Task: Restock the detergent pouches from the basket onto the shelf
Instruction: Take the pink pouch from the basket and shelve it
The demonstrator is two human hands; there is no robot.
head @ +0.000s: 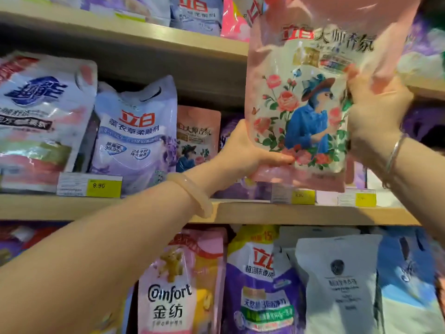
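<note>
A pink detergent pouch (305,97) with roses and a figure in blue is held upright in front of the middle shelf (289,212), lifted above its board. My left hand (243,155) grips its lower left corner from below. My right hand (375,109) pinches its right edge higher up. A matching pink pouch (197,138) stands further back on the same shelf, to the left. The basket is out of view.
Lavender (137,133) and white-blue (41,112) pouches fill the left of the middle shelf. Yellow price tags (103,186) line its front edge. The upper shelf board (144,37) hangs close above. Comfort (178,285), purple (262,285) and white (337,285) pouches pack the lower shelf.
</note>
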